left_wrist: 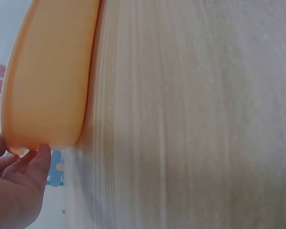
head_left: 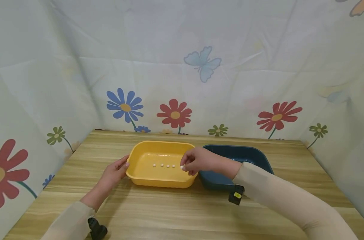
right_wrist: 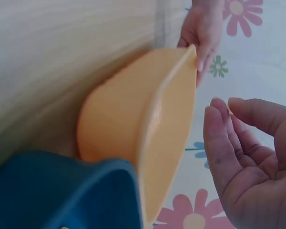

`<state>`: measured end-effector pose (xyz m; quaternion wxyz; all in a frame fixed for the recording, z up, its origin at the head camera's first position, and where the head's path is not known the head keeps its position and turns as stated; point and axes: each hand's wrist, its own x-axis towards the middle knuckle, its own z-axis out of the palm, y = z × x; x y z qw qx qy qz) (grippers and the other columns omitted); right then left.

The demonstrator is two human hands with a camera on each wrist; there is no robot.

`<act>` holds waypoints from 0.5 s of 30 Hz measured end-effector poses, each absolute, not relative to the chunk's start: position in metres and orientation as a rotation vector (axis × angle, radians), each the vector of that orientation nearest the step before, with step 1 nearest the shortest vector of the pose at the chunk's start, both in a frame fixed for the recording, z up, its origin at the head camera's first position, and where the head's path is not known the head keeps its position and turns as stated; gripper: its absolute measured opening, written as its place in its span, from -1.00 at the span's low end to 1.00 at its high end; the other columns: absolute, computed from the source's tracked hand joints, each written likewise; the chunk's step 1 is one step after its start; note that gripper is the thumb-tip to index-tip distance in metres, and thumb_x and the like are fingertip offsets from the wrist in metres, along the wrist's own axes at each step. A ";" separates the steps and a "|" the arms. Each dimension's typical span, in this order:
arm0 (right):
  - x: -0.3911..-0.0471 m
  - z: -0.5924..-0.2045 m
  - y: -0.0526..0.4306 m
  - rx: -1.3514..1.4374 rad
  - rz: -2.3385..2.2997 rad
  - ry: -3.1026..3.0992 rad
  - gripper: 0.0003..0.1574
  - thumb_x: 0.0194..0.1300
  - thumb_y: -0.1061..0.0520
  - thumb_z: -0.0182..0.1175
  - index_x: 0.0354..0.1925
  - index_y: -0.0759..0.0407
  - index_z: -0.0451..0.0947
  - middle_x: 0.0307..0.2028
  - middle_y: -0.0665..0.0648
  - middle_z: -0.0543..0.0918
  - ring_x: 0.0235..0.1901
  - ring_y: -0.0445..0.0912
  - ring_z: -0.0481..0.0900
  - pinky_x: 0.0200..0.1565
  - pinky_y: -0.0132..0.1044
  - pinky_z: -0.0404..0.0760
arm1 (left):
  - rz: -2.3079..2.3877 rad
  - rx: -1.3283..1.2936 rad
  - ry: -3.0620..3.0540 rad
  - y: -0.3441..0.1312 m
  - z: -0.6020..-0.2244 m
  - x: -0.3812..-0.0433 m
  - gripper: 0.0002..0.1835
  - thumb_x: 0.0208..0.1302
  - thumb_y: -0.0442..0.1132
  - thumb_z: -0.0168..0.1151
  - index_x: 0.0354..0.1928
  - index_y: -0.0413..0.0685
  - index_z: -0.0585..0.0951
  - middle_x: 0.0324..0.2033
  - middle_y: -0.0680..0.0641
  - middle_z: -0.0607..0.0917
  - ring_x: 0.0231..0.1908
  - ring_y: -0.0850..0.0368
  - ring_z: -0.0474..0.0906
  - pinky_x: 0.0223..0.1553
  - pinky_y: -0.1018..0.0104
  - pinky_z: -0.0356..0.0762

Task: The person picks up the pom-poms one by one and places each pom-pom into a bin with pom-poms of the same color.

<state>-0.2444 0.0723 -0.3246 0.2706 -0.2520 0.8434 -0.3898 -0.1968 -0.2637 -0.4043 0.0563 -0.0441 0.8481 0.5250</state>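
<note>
My left hand (head_left: 116,170) grips the left end of a yellow basin (head_left: 158,183), its thumb at the rim and fingers against the outside wall. In the left wrist view those fingers (left_wrist: 38,164) meet the basin's end. Several small white pellets (head_left: 162,165) lie in a row on the basin's floor. Over the basin's right side, my right hand (head_left: 200,159) pinches another white pellet (head_left: 182,167) between thumb and fingertips. From the right wrist, this hand (right_wrist: 252,157) appears above the rim level, and the pellet is mostly hidden by the fingertips.
A dark blue basin (head_left: 213,183) stands right beside the yellow one, under my right forearm. A bit of something white (right_wrist: 64,227) shows inside it. Both basins rest on a wood-grain table (head_left: 170,213), with a flower-printed curtain (head_left: 230,100) behind and at both sides.
</note>
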 end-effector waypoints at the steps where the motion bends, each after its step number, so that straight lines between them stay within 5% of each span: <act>1: -0.248 -0.323 0.070 -0.678 -1.046 2.268 -0.89 0.39 0.19 0.31 -0.15 0.23 0.65 -0.36 0.14 0.70 -0.40 -0.16 0.65 -0.17 -0.30 0.80 | 1.593 -0.135 2.574 -0.264 -0.405 -0.197 -0.40 0.67 -0.20 -0.15 0.59 -0.29 0.07 0.49 -0.42 0.26 0.40 -0.18 0.39 0.09 0.47 0.68; 15: -0.294 -0.315 0.025 -0.686 -0.981 2.253 -0.85 0.41 0.20 0.29 -0.11 0.28 0.63 -0.23 0.24 0.75 -0.39 -0.16 0.66 -0.12 -0.28 0.81 | 1.609 -0.112 2.581 -0.263 -0.402 -0.194 -0.40 0.66 -0.23 -0.13 0.58 -0.33 0.08 0.48 -0.44 0.28 0.39 -0.20 0.41 0.08 0.51 0.67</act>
